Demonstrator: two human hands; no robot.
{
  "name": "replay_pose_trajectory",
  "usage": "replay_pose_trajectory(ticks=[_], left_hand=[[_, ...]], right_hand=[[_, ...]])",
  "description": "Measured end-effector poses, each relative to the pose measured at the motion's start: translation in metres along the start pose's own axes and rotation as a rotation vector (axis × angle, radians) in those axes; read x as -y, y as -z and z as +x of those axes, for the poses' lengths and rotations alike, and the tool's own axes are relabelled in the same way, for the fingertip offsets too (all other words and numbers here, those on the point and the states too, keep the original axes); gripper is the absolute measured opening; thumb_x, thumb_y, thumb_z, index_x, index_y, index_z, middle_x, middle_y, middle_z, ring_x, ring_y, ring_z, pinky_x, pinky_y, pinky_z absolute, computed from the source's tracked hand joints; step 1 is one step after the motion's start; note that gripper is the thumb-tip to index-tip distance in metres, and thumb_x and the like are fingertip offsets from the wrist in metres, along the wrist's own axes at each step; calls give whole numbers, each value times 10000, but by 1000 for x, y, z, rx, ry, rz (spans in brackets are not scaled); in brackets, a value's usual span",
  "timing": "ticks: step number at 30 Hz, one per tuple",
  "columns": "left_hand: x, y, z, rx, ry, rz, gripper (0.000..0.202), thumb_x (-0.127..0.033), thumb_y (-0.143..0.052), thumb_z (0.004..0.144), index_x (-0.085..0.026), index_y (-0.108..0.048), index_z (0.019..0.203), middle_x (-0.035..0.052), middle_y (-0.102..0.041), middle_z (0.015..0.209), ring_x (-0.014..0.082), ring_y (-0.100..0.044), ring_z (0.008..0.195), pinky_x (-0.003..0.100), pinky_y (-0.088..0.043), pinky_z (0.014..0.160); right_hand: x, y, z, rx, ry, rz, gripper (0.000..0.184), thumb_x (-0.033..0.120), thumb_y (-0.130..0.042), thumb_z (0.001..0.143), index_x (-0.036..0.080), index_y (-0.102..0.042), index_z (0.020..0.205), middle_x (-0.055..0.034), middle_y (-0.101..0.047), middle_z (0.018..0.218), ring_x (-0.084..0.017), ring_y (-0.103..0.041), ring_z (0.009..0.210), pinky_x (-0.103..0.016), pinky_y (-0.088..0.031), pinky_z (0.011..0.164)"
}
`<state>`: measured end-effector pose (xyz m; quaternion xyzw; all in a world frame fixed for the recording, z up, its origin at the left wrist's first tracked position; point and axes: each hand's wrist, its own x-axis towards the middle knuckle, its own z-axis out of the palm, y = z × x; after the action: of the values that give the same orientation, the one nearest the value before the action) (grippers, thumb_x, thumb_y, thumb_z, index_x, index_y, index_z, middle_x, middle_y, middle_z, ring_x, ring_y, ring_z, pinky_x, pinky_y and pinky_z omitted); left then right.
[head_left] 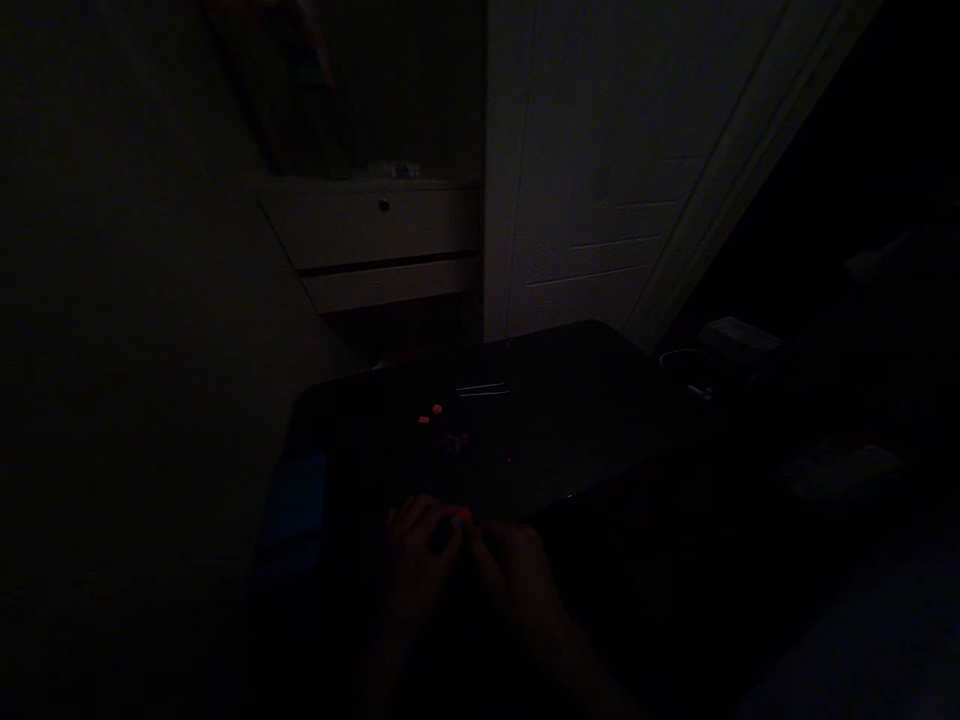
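The scene is very dark. My left hand (420, 545) is closed, its thumb and fingers around a small bright orange-red piece (464, 514) with a pale part beside it. My right hand (517, 560) meets it from the other side, fingertips pinched together at the same piece. Both hands are over the near edge of a dark table (585, 400). Beyond them lie two small orange pieces (430, 415) and a dim purple cluster (456, 443). Two thin pale sticks (482, 389) rest farther back. A tiny red speck (509, 460) shows to the right.
A bluish flat panel (296, 515) is at the table's left. Behind stand a drawer unit (386, 225) with a round knob and a pale panelled door (585, 180). On the right, beyond the table, are a pale box-like object (739, 340) and a white cable (682, 352).
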<state>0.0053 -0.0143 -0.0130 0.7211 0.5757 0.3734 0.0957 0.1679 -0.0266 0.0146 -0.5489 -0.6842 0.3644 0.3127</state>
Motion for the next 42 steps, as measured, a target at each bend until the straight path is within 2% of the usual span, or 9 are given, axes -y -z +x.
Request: replay_pose_trajectory(ticks=[6,11,24,34,38,42], left_hand=[[-1,-2,-2,-48,-6,-20,105,-187,-683,884,-258,-759,893,15,-749,858,231,-703,847,382,-485,797],[-3,-1,-1,-60,-6,-37,106,-172,-685,880,-255,-751,871,1,-738,839,219,-695,817,373,-463,787],[-2,-1,-1,-63,-22,-30,86,-228,-699,909,-231,-724,827,-5,-741,817,206,-702,788,361,-446,781],[-2,0,-1,-58,-31,-11,139,-263,-663,940,-239,-711,812,-11,-730,794,188,-691,753,342,-446,755],[-1,-1,-1,-42,-8,-12,113,-259,-671,932,-239,-723,834,-7,-745,825,197,-703,789,353,-442,778],[-1,-3,-3,-27,14,-13,66,-264,-707,908,-239,-732,852,-10,-749,843,198,-703,780,366,-432,794]], right_hand=[[-1,-5,-1,-39,-13,25,359,307,-515,1061,169,-781,863,-79,-809,835,-186,-728,705,-248,-448,652],[-4,-7,0,-60,-55,-4,369,304,-529,1048,161,-757,797,-87,-803,800,-186,-716,672,-258,-425,627],[-8,-10,2,-114,-107,16,349,266,-558,1015,144,-723,733,-60,-757,703,-156,-666,618,-240,-390,592],[-7,-10,4,-134,-88,-61,332,225,-561,1013,153,-718,729,-72,-770,724,-157,-682,627,-244,-377,608],[-10,-10,5,-155,-84,-29,337,250,-552,1006,157,-705,721,-61,-743,695,-152,-654,614,-250,-364,601],[-12,-5,5,-183,-121,79,392,340,-519,1006,159,-676,695,-41,-694,654,-146,-604,595,-248,-365,584]])
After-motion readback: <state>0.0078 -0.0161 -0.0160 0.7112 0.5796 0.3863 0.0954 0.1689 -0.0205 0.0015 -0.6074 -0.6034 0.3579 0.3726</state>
